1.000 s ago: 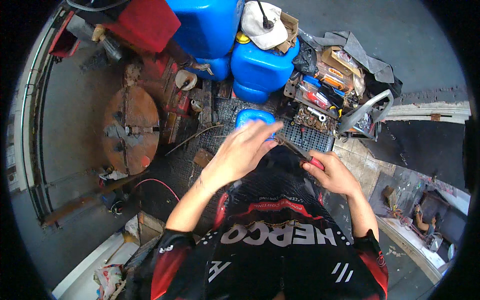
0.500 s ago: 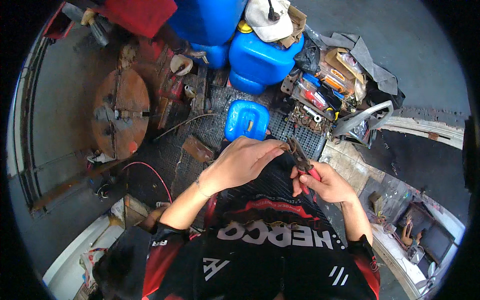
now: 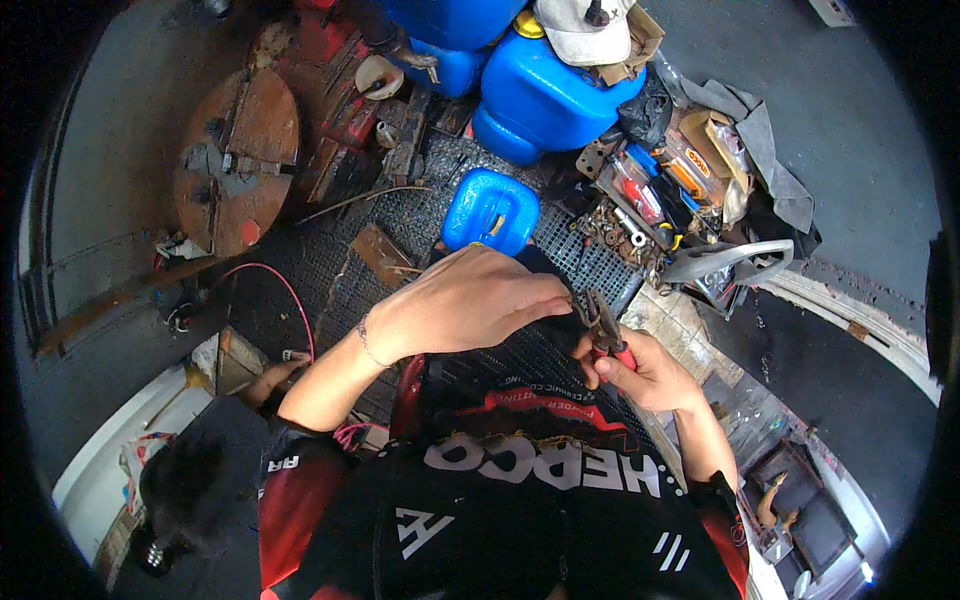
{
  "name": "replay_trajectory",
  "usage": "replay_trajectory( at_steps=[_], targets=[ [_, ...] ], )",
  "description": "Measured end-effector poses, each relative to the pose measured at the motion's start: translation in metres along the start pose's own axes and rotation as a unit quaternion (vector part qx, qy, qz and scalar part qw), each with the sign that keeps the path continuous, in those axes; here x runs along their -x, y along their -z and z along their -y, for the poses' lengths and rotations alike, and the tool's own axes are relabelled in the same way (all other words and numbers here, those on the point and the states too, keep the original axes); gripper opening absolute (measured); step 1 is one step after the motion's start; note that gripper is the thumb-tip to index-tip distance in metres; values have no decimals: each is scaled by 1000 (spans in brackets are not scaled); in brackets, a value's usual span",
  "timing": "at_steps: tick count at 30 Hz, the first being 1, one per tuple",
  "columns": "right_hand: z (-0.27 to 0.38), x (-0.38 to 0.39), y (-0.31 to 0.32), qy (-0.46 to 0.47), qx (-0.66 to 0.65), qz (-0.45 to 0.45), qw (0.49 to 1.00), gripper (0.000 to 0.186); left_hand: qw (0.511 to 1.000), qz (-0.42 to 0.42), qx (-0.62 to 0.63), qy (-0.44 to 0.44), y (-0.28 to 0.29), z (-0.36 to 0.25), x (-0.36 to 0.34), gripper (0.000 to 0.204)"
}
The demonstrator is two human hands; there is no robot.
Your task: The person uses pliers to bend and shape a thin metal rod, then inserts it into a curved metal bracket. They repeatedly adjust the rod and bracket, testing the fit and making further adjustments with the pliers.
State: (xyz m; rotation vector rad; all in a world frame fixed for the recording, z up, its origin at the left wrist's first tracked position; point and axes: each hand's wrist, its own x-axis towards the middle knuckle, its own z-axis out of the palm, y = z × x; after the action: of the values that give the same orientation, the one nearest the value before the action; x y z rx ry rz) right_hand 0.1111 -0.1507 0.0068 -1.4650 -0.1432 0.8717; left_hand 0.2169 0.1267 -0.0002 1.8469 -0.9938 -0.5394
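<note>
Right hand (image 3: pixel 645 372): closed on red-handled pliers (image 3: pixel 603 325), nose up | left hand (image 3: pixel 470 300): fingers pinched at pliers' tip, steadying something unseen | blue stool (image 3: pixel 490 210) beyond.

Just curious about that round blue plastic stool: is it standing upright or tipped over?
Upright. The blue stool shows its flat seat facing up at the camera, resting on the dark mesh mat.

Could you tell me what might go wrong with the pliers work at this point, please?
The left hand has its fingertips right at the nose of the red-handled pliers gripped by the right hand; a slip could pinch or jab them. What the pliers bite on is too small to see; if dropped, it could get lost in the black mesh mat or the cluttered parts tray below.
</note>
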Motion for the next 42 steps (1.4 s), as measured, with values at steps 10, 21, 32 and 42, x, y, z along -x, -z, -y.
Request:
replay_trajectory(
  at_steps=[10,21,32,42],
  targets=[
    [-26,2,3,-41,-43,63,996,23,999,22,-40,-24,-4,-12,-4,13],
    [-31,2,-5,-51,11,-24,998,34,999,-41,-12,11,-39,-10,-2,16],
    [-43,-4,-26,-37,-1,-118,992,35,996,-73,18,47,-51,-19,3,13],
    [-59,-18,-41,-23,4,-202,979,36,991,-89,63,72,-57,-12,8,10]
  ],
)
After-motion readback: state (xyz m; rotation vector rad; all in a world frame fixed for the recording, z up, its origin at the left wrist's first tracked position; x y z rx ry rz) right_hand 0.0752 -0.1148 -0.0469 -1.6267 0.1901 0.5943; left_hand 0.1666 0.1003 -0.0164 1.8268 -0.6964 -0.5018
